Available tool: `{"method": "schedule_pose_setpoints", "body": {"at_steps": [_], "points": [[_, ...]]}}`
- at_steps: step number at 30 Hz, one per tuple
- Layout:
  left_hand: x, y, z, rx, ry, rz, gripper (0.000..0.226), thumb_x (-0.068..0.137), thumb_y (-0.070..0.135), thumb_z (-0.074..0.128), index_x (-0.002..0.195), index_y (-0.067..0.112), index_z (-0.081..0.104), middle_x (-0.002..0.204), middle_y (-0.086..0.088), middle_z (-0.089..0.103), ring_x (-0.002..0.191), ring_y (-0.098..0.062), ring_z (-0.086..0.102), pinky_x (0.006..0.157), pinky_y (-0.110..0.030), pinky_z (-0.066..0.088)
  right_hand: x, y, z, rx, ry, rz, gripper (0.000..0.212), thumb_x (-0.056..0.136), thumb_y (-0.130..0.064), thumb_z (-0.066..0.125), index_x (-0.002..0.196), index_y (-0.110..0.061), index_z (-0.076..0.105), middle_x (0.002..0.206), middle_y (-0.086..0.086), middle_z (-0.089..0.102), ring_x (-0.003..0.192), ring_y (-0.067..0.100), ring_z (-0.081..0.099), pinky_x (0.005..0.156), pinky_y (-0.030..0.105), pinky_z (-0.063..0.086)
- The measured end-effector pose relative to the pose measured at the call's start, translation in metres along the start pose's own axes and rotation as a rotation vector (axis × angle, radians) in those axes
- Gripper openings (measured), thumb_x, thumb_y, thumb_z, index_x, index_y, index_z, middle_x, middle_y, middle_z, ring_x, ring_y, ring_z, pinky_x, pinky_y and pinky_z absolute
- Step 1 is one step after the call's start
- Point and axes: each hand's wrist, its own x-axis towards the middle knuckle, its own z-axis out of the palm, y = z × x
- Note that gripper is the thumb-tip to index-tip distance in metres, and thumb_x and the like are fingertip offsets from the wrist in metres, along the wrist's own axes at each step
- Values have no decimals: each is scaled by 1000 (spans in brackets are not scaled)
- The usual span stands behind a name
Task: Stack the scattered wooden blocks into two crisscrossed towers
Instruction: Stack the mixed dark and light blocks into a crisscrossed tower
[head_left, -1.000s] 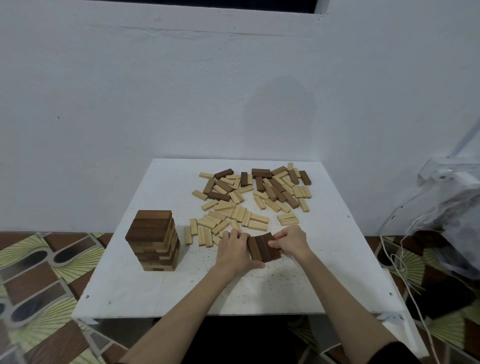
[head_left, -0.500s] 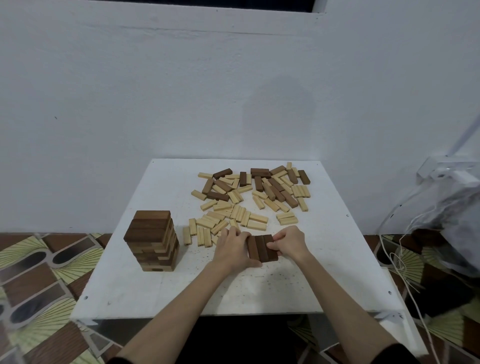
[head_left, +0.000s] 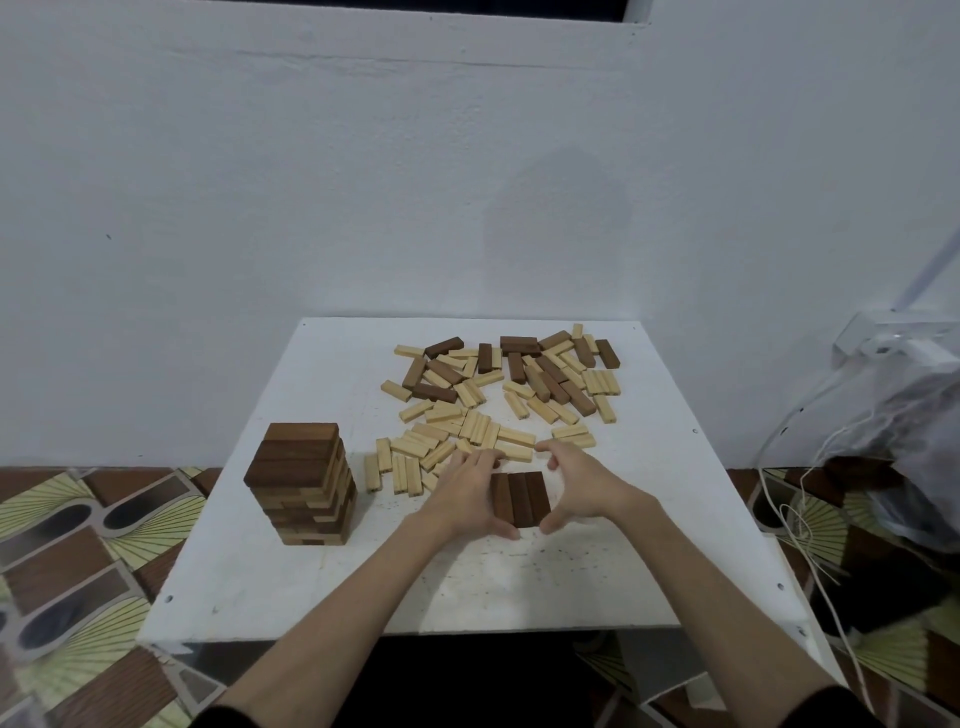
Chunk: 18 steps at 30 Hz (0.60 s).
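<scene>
Three dark brown blocks (head_left: 521, 499) lie side by side as one flat layer on the white table (head_left: 467, 587), near its middle front. My left hand (head_left: 465, 496) presses against the layer's left side, fingers fairly straight and thumb at its near end. My right hand (head_left: 576, 483) arches around the right side, fingers spread; only its thumb tip meets the near right corner. A finished crisscrossed tower (head_left: 304, 483) of brown blocks stands at the left. Several loose light and dark blocks (head_left: 498, 395) are scattered behind my hands.
A white wall rises right behind the table. At the right, off the table, lie a plastic-wrapped bundle (head_left: 904, 436) and white cords (head_left: 810, 540). Patterned floor tiles show on both sides.
My right hand has loosened from pinching the layer's right side into an open arch. The three dark blocks have been squared up and now point straight away from me.
</scene>
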Motion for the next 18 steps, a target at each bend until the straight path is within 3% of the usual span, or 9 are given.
{"method": "schedule_pose_setpoints", "body": {"at_steps": [4, 18], "points": [[0, 5, 2, -4, -6, 13, 101, 57, 43, 85, 138, 16, 31, 132, 2, 47, 118, -17, 32, 99, -34, 35, 5, 0, 6, -98, -11, -102, 116, 57, -16, 90, 147, -30, 17, 137, -1, 39, 126, 20, 38, 102, 36, 40], [5, 5, 7, -77, 18, 13, 101, 59, 38, 85, 139, 15, 28, 125, 3, 53, 118, -18, 33, 97, -34, 35, 12, 2, 10, -102, -5, -168, 116, 58, -19, 87, 148, -31, 14, 120, -4, 47, 116, 18, 38, 98, 35, 42]]}}
